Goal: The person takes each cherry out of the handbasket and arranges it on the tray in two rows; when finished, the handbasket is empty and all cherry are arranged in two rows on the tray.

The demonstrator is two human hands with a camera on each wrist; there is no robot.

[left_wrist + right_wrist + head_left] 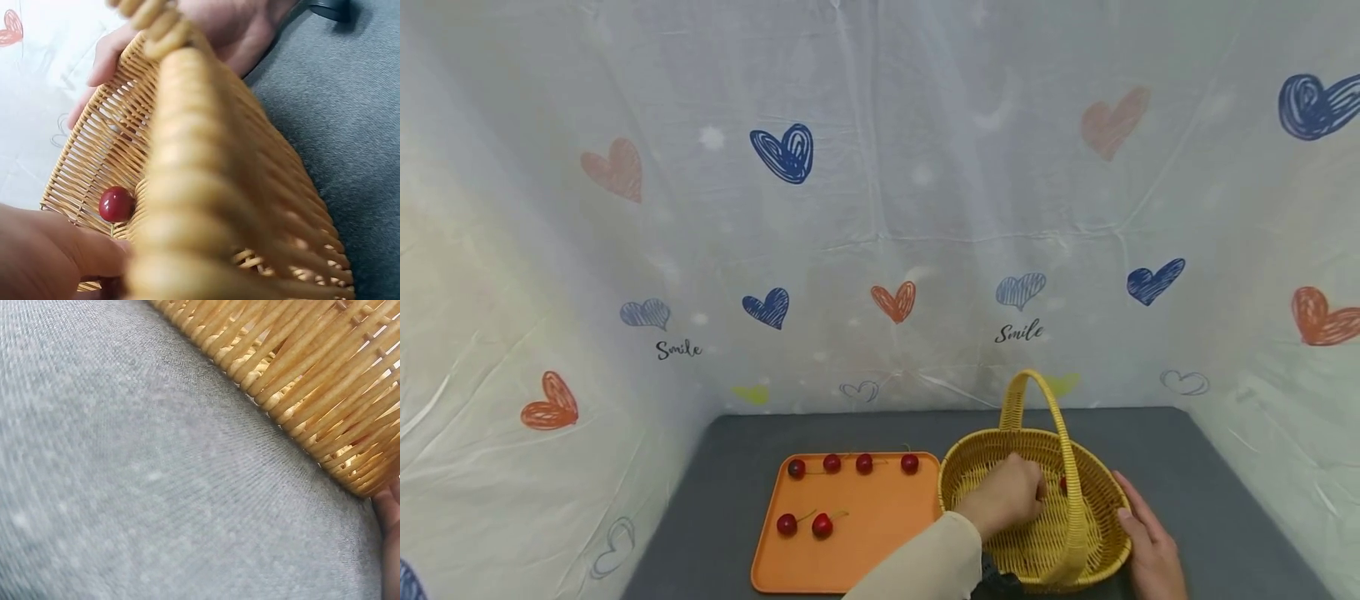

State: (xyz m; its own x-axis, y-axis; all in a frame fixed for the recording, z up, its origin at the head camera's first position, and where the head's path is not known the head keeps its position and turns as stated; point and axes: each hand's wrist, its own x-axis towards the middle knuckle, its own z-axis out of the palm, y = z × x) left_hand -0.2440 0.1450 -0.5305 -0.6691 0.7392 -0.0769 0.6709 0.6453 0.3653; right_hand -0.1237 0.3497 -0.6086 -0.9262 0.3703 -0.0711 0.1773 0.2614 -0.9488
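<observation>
A yellow wicker basket [1101,467] with a tall arched handle [1072,500] stands on the right of the table. My left hand [1009,492] reaches inside it with curled fingers. Beneath its thumb a dark red patch [112,287] shows, seemingly a cherry that the hand pinches, mostly hidden. Another cherry [117,204] lies in the basket near the thumb, its stem pointing toward it. My right hand [1152,546] grips the basket's right side, thumb at the rim and fingers along the outer wall. Left of the basket, several cherries [822,526] with stems lie on an orange tray [880,558].
The tray's right edge sits close against the basket. Dark grey cloth [730,467] covers the table. A pale curtain [880,192] with printed hearts hangs behind and at both sides. The basket handle arches up beside my left hand.
</observation>
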